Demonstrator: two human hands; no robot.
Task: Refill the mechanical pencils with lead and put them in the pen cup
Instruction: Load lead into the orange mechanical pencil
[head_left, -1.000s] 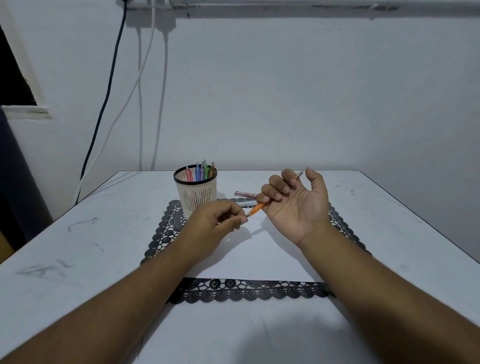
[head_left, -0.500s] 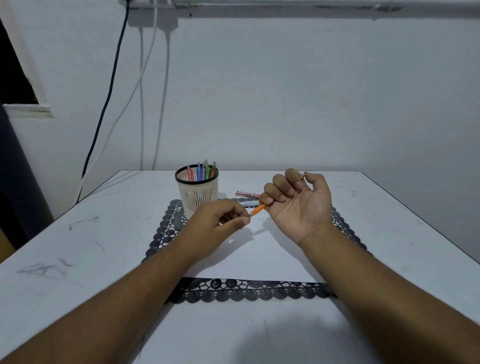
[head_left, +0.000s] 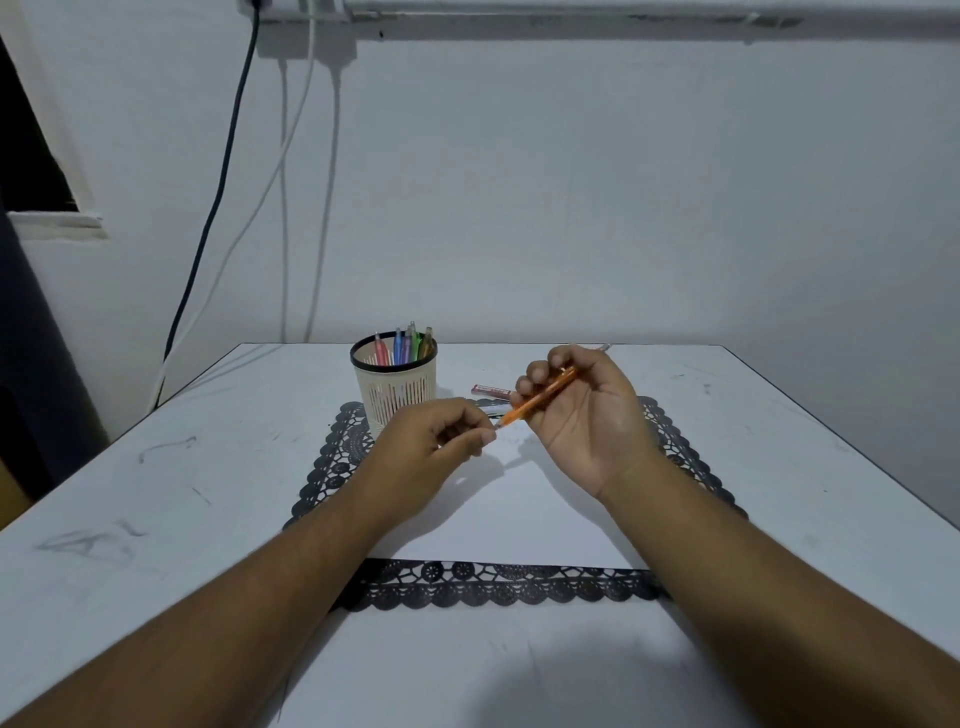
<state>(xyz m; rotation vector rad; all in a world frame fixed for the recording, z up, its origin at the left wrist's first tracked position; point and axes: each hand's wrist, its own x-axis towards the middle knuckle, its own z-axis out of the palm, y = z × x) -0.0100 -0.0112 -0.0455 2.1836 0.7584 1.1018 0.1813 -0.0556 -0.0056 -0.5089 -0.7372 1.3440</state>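
My right hand, palm up, holds an orange mechanical pencil in its curled fingers, the tip pointing down-left. My left hand pinches thumb and forefinger together right at the pencil's tip; whatever lies between them is too small to see. A cream slatted pen cup with a black rim stands behind my left hand and holds several coloured pencils. A dark red lead case lies flat beyond my hands.
A white mat with black lace edging covers the middle of the white table. Black and white cables hang down the wall at the back left. The table's right edge runs diagonally past my right arm.
My right hand's fingers have closed further round the orange pencil and tilted it more into view. My left hand stays pinched at the pencil's tip.
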